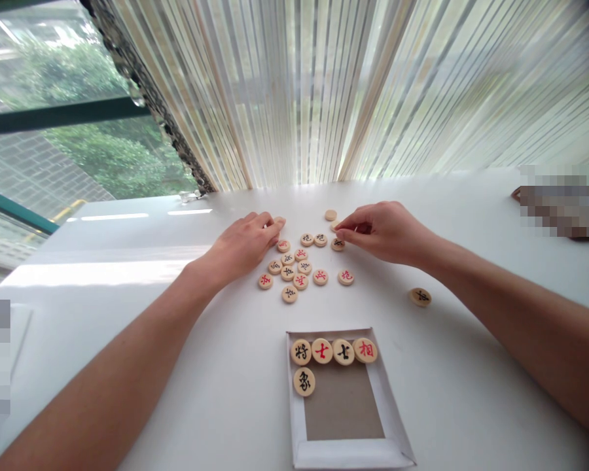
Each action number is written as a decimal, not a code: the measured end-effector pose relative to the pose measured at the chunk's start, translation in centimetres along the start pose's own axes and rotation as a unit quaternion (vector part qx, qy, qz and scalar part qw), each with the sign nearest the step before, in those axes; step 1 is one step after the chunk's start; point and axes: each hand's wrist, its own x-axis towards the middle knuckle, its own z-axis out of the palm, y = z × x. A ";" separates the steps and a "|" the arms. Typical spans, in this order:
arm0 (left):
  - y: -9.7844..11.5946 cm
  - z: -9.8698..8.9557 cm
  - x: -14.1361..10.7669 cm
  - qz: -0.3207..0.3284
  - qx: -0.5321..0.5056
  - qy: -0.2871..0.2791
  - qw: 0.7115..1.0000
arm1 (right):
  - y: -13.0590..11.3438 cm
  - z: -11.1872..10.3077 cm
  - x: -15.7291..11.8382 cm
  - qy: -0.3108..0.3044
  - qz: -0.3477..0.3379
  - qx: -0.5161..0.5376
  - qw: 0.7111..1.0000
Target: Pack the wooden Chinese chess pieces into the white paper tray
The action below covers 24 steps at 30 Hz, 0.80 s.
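Touching pale disc [334, 226]: narrowed right grip [380, 226]

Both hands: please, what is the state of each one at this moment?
Left hand: partly curled at a pale round wooden disc; whether it grips this cannot be told.
Right hand: closed, apparently pinching a second pale round wooden disc.

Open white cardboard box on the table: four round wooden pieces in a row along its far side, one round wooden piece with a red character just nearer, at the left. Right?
Not quite: the lone round wooden piece nearer than the row of four bears a black character, not red. The head view shows it.
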 end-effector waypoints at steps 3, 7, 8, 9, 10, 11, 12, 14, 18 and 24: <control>0.0 0.0 0.0 0.003 -0.006 0.011 1.000 | 0.3 0.1 0.0 0.046 -0.031 -0.028 0.998; 0.1 -0.1 0.1 0.003 -0.029 0.025 0.999 | 1.4 0.5 0.1 0.076 -0.063 -0.060 0.993; 0.1 -0.2 0.1 0.004 -0.035 0.027 0.999 | 1.6 0.6 0.2 0.075 -0.068 -0.063 0.993; 0.2 -0.2 0.1 0.006 -0.041 0.028 0.999 | 1.8 0.7 0.2 0.071 -0.073 -0.064 0.993; 0.2 -0.3 0.1 0.006 -0.045 0.029 0.999 | 1.9 0.7 0.2 0.064 -0.076 -0.064 0.993; 0.2 -0.4 0.0 0.005 -0.050 0.030 0.998 | 1.9 0.6 0.2 0.057 -0.078 -0.064 0.993; 0.3 -0.4 0.0 0.002 -0.054 0.031 0.998 | 2.0 0.5 0.2 0.050 -0.078 -0.065 0.994; 0.4 -0.6 0.0 -0.004 -0.066 0.034 0.997 | 1.9 0.1 0.2 0.037 -0.076 -0.073 0.994; 0.5 -0.7 0.0 -0.009 -0.088 0.038 0.995 | 1.8 -0.8 0.2 0.008 -0.054 -0.109 0.993; 0.3 -0.5 0.0 -0.006 -0.127 0.049 0.991 | 1.8 -0.2 0.2 0.039 -0.062 -0.116 0.991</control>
